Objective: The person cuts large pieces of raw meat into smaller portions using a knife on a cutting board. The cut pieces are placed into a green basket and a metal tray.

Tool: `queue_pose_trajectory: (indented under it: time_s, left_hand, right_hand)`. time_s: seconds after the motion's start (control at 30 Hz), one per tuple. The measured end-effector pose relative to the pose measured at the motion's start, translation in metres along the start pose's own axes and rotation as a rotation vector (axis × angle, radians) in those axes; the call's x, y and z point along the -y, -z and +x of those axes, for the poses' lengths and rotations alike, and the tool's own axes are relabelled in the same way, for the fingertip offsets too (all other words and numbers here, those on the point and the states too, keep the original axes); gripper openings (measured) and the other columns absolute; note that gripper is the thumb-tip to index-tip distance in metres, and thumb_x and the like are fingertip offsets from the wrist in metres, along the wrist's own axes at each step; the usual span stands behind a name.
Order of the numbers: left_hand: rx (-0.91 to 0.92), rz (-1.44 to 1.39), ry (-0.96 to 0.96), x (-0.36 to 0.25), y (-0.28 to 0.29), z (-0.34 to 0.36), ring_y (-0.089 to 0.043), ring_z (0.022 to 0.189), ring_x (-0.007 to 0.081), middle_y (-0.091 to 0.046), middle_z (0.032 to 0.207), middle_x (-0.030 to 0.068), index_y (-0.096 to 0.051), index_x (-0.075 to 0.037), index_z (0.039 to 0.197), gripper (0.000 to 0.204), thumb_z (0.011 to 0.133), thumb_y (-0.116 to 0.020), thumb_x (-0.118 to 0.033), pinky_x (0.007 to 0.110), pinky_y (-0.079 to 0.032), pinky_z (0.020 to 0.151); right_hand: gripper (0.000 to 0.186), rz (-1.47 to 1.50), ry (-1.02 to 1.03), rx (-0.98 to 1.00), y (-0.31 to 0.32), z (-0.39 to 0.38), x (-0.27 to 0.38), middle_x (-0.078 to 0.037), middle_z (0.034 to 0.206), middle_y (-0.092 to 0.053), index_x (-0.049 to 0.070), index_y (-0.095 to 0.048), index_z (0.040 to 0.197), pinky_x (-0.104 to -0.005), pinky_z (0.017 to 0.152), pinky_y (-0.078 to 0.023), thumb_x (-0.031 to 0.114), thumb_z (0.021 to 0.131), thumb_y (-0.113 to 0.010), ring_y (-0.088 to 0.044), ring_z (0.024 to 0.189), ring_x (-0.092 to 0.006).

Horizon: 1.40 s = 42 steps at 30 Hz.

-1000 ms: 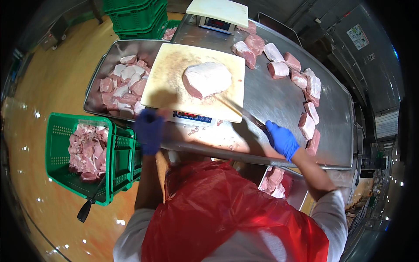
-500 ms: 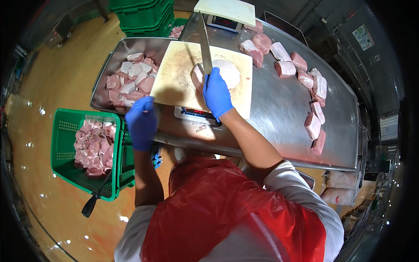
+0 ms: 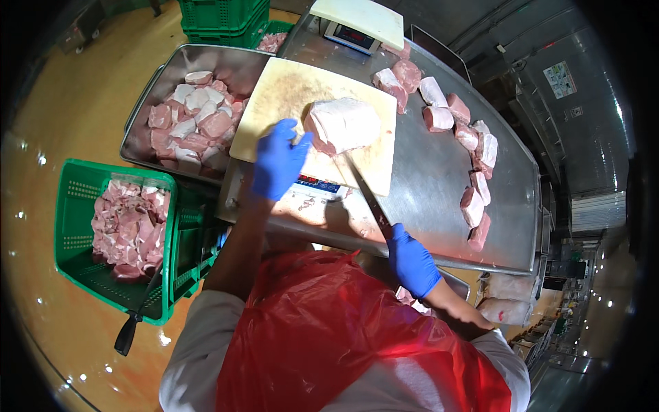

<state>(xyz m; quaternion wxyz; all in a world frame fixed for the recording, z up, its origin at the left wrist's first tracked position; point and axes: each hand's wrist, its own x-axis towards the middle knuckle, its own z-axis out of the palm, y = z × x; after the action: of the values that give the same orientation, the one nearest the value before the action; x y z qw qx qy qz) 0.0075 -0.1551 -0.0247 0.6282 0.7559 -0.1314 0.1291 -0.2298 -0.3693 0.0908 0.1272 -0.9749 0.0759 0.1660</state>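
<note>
A large pale slab of raw meat (image 3: 347, 122) rests on the worn cutting board (image 3: 264, 123). Beside its left end is my left hand (image 3: 278, 159) in a blue glove, fingers apart, holding nothing. My right hand (image 3: 412, 261), also gloved in blue, is closed round the handle of a long knife (image 3: 368, 192). The blade points up and left over the board's front edge, its tip by the meat's lower edge. Under the board, a scale (image 3: 319, 184) with a lit display partly shows.
Left of the board, a metal tub (image 3: 144, 130) holds several meat chunks. Below it stands a green crate (image 3: 113, 295) of trimmings, with a steel rod (image 3: 127, 333) with a black handle on it. Meat blocks (image 3: 437, 118) line the steel table (image 3: 439, 185); a second scale (image 3: 351, 38) stands behind.
My right hand has swung the knife off the meat, down and right toward me. My left hand has moved up and right from the tub's edge to the meat. The view has shifted slightly.
</note>
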Motion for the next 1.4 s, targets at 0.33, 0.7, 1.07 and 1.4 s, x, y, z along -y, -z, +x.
queue_pose_trajectory:
  time_s: [0.33,0.7,1.07,1.4]
  left_hand:
    - [0.127,-0.052,0.217,0.021,-0.025,0.028,-0.060,0.063,0.0148,-0.065,0.069,0.0095,-0.066,0.001,0.079,0.017,0.074,-0.078,-0.010,0.032,-0.050,0.060]
    - [-0.036,-0.100,0.262,0.018,-0.017,-0.017,-0.058,0.057,0.0142,-0.064,0.063,0.0081,-0.067,-0.001,0.075,0.015,0.072,-0.079,-0.008,0.034,-0.050,0.058]
    - [-0.484,0.023,0.074,0.033,0.188,-0.017,-0.055,0.076,0.0085,-0.065,0.084,-0.0012,-0.069,-0.005,0.092,0.007,0.088,-0.073,-0.008,0.026,-0.048,0.069]
    - [-0.205,0.575,0.098,0.004,0.191,0.018,-0.064,0.113,0.0310,-0.065,0.128,0.0216,-0.058,0.005,0.135,0.054,0.092,-0.074,-0.022,0.039,-0.052,0.097]
  right_hand:
    - [0.017,0.238,0.010,-0.387,-0.020,0.094,0.060,-0.033,0.101,-0.063,0.002,-0.043,0.114,-0.0607,0.074,-0.049,0.015,0.103,-0.042,-0.063,0.088,-0.0536]
    - [0.018,-0.063,0.153,-0.315,-0.005,0.172,0.101,-0.030,0.102,-0.064,0.002,-0.044,0.114,-0.0530,0.071,-0.057,0.009,0.098,-0.048,-0.069,0.082,-0.0456]
    - [0.018,-0.201,0.000,0.049,0.032,0.007,-0.018,-0.026,0.091,-0.066,0.003,-0.047,0.109,-0.0552,0.066,-0.053,0.014,0.099,-0.057,-0.067,0.080,-0.0467]
    - [0.018,0.580,-0.060,-0.467,-0.012,0.040,-0.023,-0.018,0.072,-0.064,-0.004,-0.050,0.108,-0.0414,0.053,-0.046,0.012,0.103,-0.057,-0.061,0.056,-0.0334]
